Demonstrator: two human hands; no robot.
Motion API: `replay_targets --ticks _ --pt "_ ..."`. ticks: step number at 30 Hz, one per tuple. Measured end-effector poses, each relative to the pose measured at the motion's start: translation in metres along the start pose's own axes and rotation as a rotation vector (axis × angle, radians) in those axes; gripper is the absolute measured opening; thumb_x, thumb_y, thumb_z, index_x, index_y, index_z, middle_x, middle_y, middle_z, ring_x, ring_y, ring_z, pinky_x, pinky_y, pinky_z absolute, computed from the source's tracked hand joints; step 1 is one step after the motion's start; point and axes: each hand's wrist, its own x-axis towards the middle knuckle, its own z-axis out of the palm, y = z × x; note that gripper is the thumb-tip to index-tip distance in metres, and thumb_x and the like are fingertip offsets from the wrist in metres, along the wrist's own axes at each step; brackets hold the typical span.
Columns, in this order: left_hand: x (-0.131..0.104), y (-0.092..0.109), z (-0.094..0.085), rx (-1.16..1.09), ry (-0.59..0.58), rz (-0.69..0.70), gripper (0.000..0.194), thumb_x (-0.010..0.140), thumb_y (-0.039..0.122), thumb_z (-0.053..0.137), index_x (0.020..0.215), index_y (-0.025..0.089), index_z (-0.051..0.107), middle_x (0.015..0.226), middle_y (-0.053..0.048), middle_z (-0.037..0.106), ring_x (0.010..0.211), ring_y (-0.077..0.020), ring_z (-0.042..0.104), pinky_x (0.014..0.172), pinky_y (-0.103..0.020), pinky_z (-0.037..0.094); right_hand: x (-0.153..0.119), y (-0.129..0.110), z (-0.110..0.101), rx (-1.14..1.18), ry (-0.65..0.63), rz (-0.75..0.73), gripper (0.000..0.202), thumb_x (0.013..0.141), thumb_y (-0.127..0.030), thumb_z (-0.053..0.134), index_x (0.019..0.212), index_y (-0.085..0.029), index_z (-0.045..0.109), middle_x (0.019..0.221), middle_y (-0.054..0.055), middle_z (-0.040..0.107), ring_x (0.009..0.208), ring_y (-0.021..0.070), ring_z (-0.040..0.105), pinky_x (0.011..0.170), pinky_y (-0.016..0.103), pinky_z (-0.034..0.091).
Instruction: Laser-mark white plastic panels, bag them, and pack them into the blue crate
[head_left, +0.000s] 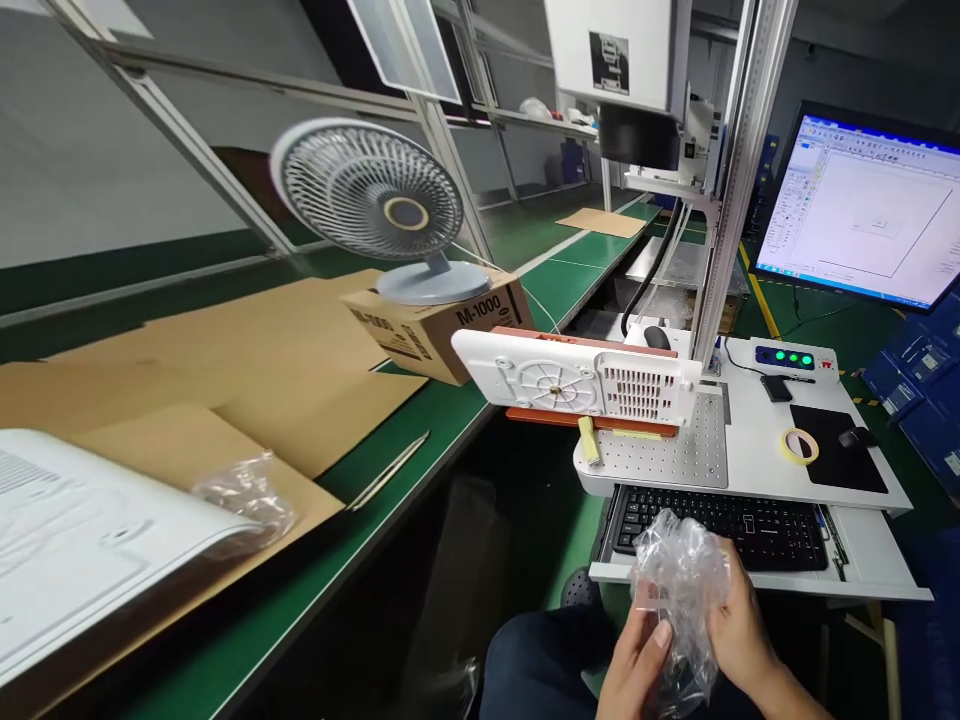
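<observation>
a crumpled clear plastic bag (681, 580) sits bunched between both hands, low in the view and just in front of the keyboard tray. it is thin, glossy film, wrinkled all over, catching pale highlights, and see-through enough that the dark keys show behind its top. the upper part puffs up into a rounded wad; the lower part trails down in loose folds between the palms. whether anything is inside it cannot be told.

Left hand (637, 655) low above the lap, fingers curled inward and pinching, right hand (739, 625) just beside it, palm turned left, fingers closed in a grasp, forearm angling down-right
</observation>
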Motion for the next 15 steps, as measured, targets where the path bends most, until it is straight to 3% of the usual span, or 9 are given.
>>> replay_targets --ticks 3,7,12,15 --pt "-0.002 -0.003 -0.001 0.043 0.037 0.041 0.081 0.072 0.066 0.094 0.137 0.022 0.075 0.144 -0.015 0.072 0.150 -0.0407 0.055 0.131 -0.051 0.036 0.000 -0.018 0.007 -0.223 -0.196 -0.135 0.072 0.082 -0.005 0.053 0.150 -0.030 0.060 0.146 0.010 0.060 0.131 0.0311 0.066 0.116 0.047 0.054" --pt "0.000 0.005 -0.012 0.129 0.093 0.023 0.075 0.074 0.064 0.095 0.129 0.018 0.077 0.136 -0.016 0.076 0.140 -0.0397 0.063 0.125 -0.049 0.045 -0.003 -0.038 0.016 -0.435 -0.414 -0.133 0.081 0.087 -0.005 0.051 0.164 -0.031 0.048 0.160 0.013 0.050 0.131 0.0344 0.067 0.113 0.053 0.057" --pt "0.001 0.027 -0.040 0.291 0.219 0.039 0.078 0.076 0.071 0.089 0.125 0.012 0.077 0.121 -0.017 0.080 0.120 -0.0373 0.074 0.109 -0.043 0.057 -0.010 -0.056 0.012 -0.165 -0.571 -0.097 0.097 0.084 -0.014 0.074 0.172 -0.032 0.036 0.175 0.010 0.033 0.163 0.0333 0.034 0.137 0.053 0.027" --pt "-0.002 0.035 -0.044 0.306 0.305 0.067 0.079 0.072 0.073 0.090 0.118 0.010 0.079 0.106 -0.016 0.082 0.103 -0.0354 0.078 0.094 -0.039 0.062 -0.015 -0.061 0.004 0.033 -0.542 -0.022 0.101 0.091 -0.038 0.084 0.175 -0.032 0.028 0.178 0.012 0.027 0.165 0.0345 0.028 0.136 0.055 0.027"
